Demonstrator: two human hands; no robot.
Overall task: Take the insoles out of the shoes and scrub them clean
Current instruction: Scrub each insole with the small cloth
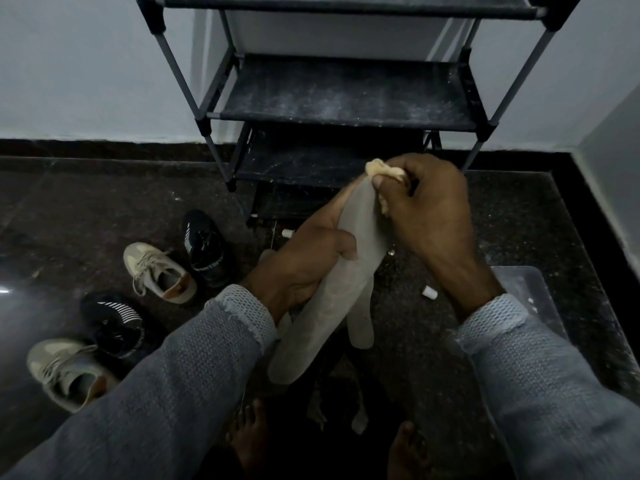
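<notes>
Head view: a dark rack (346, 95) stands by the wall. Left of it, four shoes (159, 271) lie on the floor. Before the rack, the left hand (304, 265) grips a pale grey insole (332, 299); the right hand (429, 216) pinches a cream cloth (384, 173) against its toe.

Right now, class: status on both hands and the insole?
Left hand grips insole mid-length. Right hand pinches cloth at its tip. Nothing in the way.

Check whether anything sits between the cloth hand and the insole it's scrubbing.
Nothing visible does. The right hand presses its cloth straight onto the insole, which the left hand grips mid-length.
</notes>
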